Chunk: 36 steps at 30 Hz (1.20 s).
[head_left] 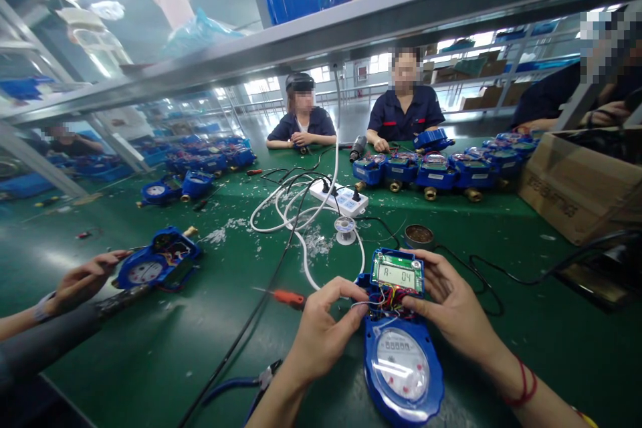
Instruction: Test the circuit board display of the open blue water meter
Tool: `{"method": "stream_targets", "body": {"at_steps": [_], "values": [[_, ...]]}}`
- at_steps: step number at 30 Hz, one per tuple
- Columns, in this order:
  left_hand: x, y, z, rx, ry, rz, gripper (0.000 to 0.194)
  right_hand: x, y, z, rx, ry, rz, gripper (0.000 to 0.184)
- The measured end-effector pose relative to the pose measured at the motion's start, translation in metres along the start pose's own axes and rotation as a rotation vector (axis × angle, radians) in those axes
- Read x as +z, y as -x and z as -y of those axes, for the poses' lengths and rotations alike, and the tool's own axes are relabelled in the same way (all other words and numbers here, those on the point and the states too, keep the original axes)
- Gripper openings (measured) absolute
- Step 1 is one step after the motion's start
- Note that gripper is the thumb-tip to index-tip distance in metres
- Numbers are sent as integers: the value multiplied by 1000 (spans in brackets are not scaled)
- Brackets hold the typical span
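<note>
A blue water meter [402, 368] lies on the green table in front of me, its white dial toward me. A green circuit board with a small display [397, 273] stands tilted up at its far end, above a bundle of red and yellow wires [390, 301]. My left hand [321, 334] pinches at the wires on the meter's left side. My right hand [449, 304] grips the right edge of the circuit board, fingers curled round it.
An orange-handled screwdriver [287, 297] and blue-handled pliers [241, 384] lie to my left. A white power strip [340, 199], solder spool [345, 229], round tin [419, 235], a row of blue meters [434, 172], a cardboard box [576, 190]. A co-worker's hand [83, 279] touches another meter [158, 261]; several people sit opposite.
</note>
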<state>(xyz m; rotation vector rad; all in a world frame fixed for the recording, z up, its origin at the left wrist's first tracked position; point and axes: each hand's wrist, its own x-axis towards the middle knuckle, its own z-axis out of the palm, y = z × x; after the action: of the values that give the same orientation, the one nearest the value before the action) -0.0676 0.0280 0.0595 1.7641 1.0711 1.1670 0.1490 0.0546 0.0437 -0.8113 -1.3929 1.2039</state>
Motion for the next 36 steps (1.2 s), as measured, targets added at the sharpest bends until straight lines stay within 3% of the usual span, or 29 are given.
{"method": "stream_targets", "body": {"at_steps": [9,25,31,36], "values": [[5,1,5,71,41,-24,5,-1,1,-2,97,-38,8,58],[7,4,-1,220,117,96,20,-2,4,-6,-13,62,100,60],[6,4,-3,218,104,107,23,-2,5,-6,-13,55,127,60],[8,5,0,196,95,103,36,-2,4,-4,-13,54,131,61]]}}
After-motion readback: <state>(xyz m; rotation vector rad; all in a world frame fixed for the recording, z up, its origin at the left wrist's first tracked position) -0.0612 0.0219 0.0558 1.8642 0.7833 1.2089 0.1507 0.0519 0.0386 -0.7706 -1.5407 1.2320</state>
